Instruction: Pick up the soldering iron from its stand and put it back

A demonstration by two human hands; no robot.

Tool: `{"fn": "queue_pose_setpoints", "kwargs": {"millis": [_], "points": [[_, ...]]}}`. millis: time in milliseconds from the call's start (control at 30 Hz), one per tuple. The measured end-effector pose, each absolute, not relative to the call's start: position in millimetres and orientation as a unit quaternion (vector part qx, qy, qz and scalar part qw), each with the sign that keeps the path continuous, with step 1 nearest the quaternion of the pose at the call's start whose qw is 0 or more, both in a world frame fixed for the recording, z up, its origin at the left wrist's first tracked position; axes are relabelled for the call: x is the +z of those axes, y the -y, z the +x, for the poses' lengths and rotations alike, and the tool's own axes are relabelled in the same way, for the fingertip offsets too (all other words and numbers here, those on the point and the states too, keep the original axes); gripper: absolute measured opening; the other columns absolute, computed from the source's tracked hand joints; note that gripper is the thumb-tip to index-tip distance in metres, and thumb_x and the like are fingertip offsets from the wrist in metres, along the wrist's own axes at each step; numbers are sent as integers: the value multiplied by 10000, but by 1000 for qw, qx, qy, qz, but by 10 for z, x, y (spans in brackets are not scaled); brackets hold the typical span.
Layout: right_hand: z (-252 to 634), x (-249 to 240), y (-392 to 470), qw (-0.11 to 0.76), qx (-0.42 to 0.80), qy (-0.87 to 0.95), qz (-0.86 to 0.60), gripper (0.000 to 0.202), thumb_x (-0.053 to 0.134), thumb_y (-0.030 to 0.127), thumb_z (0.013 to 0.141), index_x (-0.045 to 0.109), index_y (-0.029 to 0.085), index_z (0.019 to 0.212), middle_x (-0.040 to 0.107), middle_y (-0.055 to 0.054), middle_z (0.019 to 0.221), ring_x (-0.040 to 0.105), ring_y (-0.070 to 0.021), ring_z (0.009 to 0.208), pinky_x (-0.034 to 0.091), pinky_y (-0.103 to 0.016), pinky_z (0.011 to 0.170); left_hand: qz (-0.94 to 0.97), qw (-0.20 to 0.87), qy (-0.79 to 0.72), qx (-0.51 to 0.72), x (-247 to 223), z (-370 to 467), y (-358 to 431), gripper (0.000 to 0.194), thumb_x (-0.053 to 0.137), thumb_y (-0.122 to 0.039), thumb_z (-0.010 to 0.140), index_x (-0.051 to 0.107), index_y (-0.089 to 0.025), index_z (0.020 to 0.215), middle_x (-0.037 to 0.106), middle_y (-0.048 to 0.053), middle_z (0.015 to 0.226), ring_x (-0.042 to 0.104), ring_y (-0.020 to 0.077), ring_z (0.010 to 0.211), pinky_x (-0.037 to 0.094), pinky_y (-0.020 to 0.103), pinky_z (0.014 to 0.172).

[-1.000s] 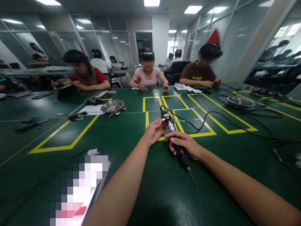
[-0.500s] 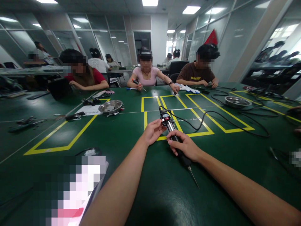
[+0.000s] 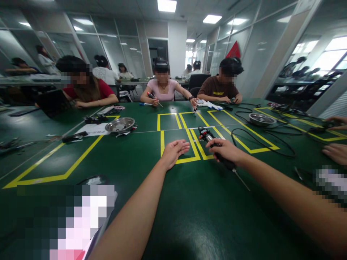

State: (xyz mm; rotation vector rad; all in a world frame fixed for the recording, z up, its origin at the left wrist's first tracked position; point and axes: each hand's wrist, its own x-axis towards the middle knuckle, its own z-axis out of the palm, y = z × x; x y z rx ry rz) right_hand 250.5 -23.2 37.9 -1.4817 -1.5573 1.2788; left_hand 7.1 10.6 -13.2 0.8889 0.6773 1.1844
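Observation:
My right hand (image 3: pixel 226 150) is wrapped round a dark-handled tool with a silver barrel (image 3: pixel 208 137) and a black cable at its far end. A thin metal shaft (image 3: pixel 242 180) sticks out behind the hand, toward me and to the right. My left hand (image 3: pixel 173 153) is over the green table (image 3: pixel 184 209), left of the tool and apart from it, fingers extended and holding nothing. Yellow tape rectangles (image 3: pixel 189 158) lie beneath and beyond both hands.
Two metal bowls (image 3: pixel 120 125) (image 3: pixel 262 119) stand on the table at left and right. A black cable (image 3: pixel 267 134) loops at right. Three people sit across the table, one holding a screwdriver (image 3: pixel 154 97). Another person's hand (image 3: pixel 336 151) is at the right edge.
My right hand has moved the tool rightward and turned it, away from my left hand, which has let go of it. The view has swung slightly right.

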Motion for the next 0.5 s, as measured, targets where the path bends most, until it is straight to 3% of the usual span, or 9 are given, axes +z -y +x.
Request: {"fn": "queue_pose_setpoints", "kwargs": {"millis": [100,200,267,367,500], "points": [[3100,522,-89,264,389,573,-671,217,607,174,763,636,158,977,617,-47,663,563,-141,502,431,-236,473,391,690,-313,523,-101,47,-97,211,622,-168,856,613,-51,1032,680,218,1065,683,213,918,474,406,976],[3650,690,-353,79,169,615,-766,189,568,165,823,655,154,991,631,-61,723,559,-125,549,386,-234,547,396,694,-311,515,-99,36,-98,202,626,-145,847,620,-65,1032,688,203,1050,685,202,902,482,400,969],[3934,792,-479,24,95,616,-781,169,596,99,796,670,123,947,642,-93,781,555,-128,617,354,-249,604,401,695,-307,513,-119,34,-110,204,626,-147,846,624,-71,1035,690,197,1051,685,199,902,486,397,964],[4232,878,-591,-2,52,609,-791,137,643,76,777,668,102,910,649,-142,911,545,-134,714,317,-265,659,402,696,-300,513,-148,29,-132,209,626,-151,846,627,-69,1039,686,202,1059,683,205,917,488,395,962],[4446,825,-623,-22,28,590,-807,220,626,285,860,625,112,996,641,-173,975,542,-146,740,312,-274,675,402,701,-296,509,-142,19,-135,217,627,-150,844,630,-63,1043,679,212,1074,679,214,940,487,395,965]]}}
